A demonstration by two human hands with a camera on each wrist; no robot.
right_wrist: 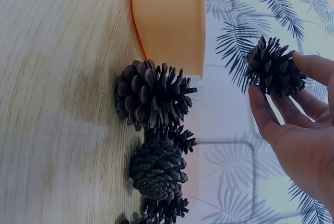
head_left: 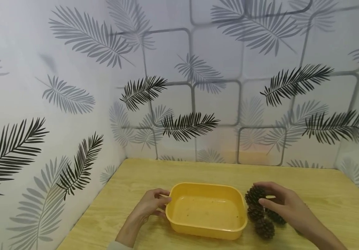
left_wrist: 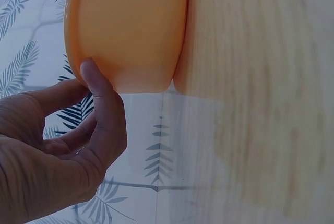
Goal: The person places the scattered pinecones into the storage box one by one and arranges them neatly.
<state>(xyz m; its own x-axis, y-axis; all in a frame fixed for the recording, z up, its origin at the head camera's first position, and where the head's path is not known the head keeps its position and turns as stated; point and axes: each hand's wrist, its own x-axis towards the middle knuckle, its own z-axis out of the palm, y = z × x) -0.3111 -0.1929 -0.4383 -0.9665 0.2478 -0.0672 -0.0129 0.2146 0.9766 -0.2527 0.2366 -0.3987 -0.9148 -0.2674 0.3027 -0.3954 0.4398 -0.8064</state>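
Pinecone — woody, rough-scaled, rounded

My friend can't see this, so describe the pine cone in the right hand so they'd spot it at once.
On the wood-grained table sits a yellow tub, with a cluster of pine cones to its right. Above them, the right hand grips one pine cone. It alone is lifted; its neighbours rest on the table.

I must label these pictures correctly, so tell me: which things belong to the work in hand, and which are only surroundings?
Likely in the work:
yellow tub, held by the left hand
pine cone, held by the right hand
pine cones beside the tub

Only surroundings:
table
leaf-patterned walls
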